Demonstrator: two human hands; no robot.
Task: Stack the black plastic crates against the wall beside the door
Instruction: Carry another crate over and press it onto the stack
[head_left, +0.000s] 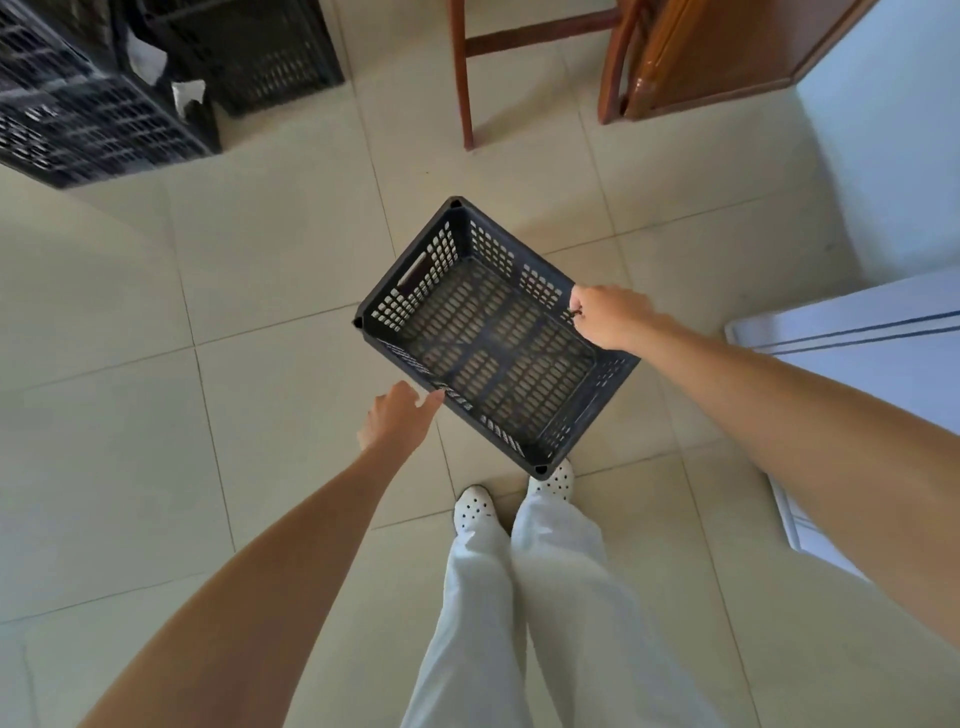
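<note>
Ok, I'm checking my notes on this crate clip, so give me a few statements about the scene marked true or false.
1. The right hand grips the rim of the black crate. True.
2. The left hand is clenched around the crate's far short side. False: it is open, fingers reaching to the near long rim.
3. The held crate is empty. True.
4. More black crates stand at the upper left. True.
5. The crate is full of bottles. False: nothing lies in it.
</note>
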